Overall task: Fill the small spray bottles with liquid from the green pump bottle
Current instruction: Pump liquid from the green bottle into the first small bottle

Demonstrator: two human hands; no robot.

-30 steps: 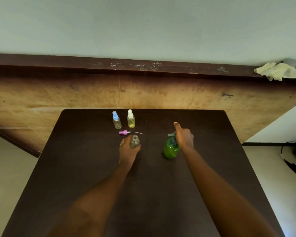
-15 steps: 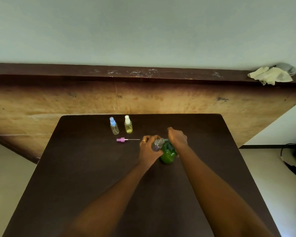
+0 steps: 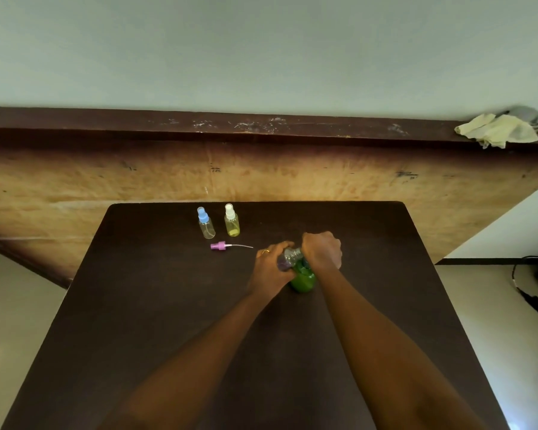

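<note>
The green pump bottle (image 3: pixel 302 278) stands on the dark table (image 3: pixel 174 305). My right hand (image 3: pixel 322 249) sits on top of it, curled over the pump head, which is hidden. My left hand (image 3: pixel 272 265) grips a small uncapped clear spray bottle (image 3: pixel 288 257) tilted against the pump's spout. Its purple spray cap (image 3: pixel 219 246) with a thin tube lies on the table to the left. Two capped small bottles stand behind: a clear one with a blue cap (image 3: pixel 206 223) and a yellowish one with a white cap (image 3: pixel 231 220).
A wooden panel and a dark ledge (image 3: pixel 261 125) run behind the table. A crumpled pale cloth (image 3: pixel 497 131) lies on the ledge at the right. A black cable with an adapter (image 3: pixel 531 296) lies on the floor at the right.
My left hand lifted the uncapped small bottle from the table's middle and carried it right to the pump spout. My right hand closed down over the pump head.
</note>
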